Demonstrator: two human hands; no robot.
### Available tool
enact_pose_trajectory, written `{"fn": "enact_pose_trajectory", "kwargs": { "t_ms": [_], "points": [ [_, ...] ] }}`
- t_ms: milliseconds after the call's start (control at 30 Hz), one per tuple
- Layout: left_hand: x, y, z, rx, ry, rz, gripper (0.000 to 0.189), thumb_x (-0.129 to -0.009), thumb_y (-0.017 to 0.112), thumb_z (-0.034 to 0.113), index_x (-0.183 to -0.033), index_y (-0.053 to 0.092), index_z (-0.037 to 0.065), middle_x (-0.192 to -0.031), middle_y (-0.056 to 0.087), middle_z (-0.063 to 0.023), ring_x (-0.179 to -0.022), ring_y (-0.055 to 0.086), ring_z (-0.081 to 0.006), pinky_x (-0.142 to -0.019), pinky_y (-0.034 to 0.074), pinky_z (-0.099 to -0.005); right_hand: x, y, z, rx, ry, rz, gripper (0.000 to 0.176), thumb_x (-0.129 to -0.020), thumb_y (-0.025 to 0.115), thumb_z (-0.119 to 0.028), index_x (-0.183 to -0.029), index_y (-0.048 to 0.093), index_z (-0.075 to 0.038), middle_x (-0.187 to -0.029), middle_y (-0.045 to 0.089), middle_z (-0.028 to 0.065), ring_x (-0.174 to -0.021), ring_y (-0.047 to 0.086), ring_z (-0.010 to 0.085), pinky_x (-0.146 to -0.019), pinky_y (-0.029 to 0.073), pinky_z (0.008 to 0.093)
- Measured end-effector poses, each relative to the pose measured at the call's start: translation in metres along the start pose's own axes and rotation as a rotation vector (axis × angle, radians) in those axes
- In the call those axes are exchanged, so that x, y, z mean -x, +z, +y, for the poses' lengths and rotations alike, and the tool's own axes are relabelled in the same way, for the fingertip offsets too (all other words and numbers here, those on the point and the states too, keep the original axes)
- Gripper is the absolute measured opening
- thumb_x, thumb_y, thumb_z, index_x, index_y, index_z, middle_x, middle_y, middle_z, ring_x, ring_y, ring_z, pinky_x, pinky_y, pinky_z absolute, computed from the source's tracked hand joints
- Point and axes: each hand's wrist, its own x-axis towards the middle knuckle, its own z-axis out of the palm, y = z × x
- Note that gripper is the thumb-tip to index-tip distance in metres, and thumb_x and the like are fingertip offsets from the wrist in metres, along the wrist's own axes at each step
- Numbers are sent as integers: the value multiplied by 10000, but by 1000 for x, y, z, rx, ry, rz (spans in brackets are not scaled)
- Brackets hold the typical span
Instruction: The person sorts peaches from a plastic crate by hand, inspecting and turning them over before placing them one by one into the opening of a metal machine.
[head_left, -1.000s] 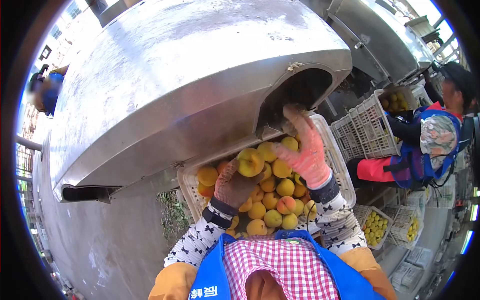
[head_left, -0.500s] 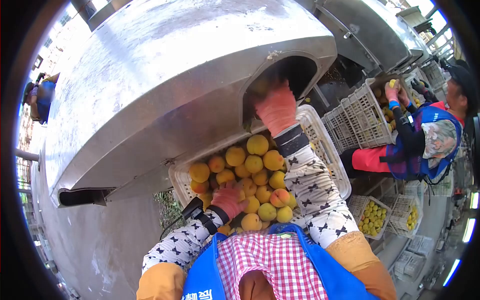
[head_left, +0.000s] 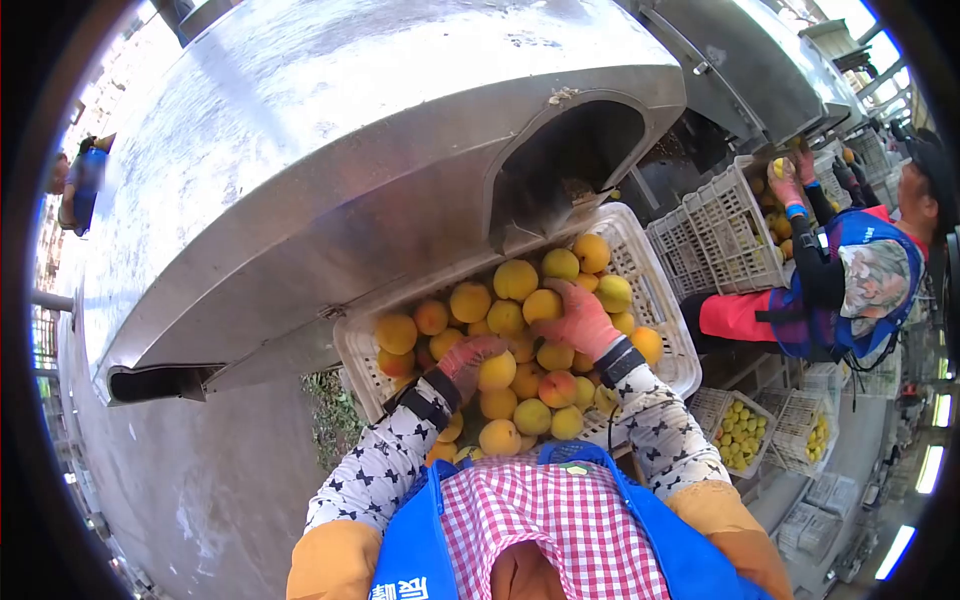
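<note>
Yellow peaches (head_left: pixel 515 280) lie heaped in the white crate (head_left: pixel 637 262) beneath the metal housing (head_left: pixel 400 215). My gloved right hand (head_left: pixel 585 322) has thumb and fingers closed about one peach (head_left: pixel 541 306); my left hand (head_left: pixel 470 363) touches another peach (head_left: pixel 496 372), though I cannot tell if it grips.

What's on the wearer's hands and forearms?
The left hand and right hand wear pinkish-red gloves. Forearms: white sleeves patterned with small black bow shapes, with dark cuffs. Higher up, tan-orange fabric. The left wrist also carries a black strap.
</note>
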Motion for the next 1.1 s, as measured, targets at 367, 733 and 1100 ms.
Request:
{"fn": "enact_pose_trajectory", "kwargs": {
  "t_ms": [367, 733, 1100],
  "points": [
    [16, 48, 79, 206, 191, -81, 496, -922, 617, 170, -1362, 457, 8, -1298, 554, -110, -1169, 560, -204, -952, 488, -332, 49, -57, -51, -470, -347, -32, 845, -774, 714, -362, -1443, 357, 8, -1358, 490, 192, -1290, 445, 292, -1075, 335, 376],
    [1, 51, 120, 631, 220, -31, 550, -864, 683, 177, -1343, 479, 2, -1259, 575, -108, -1144, 568, -212, -1002, 449, -336, 21, -73, -85, -8, -502, 279, 869, -662, 789, -272, -1406, 414, -24, -1296, 505, 252, -1147, 533, 416, -973, 453, 430],
    [-15, 28, 75, 768, 300, 103, 319, -913, 580, 237, -1163, 573, 38, -1101, 631, -161, -1035, 606, -310, -885, 510, -462, -80, -24, -75, 229, -299, 878, 706, -774, 739, -354, -1291, 465, 39, -1148, 574, 257, -965, 600, 411, -790, 524, 432]
  ]
}}
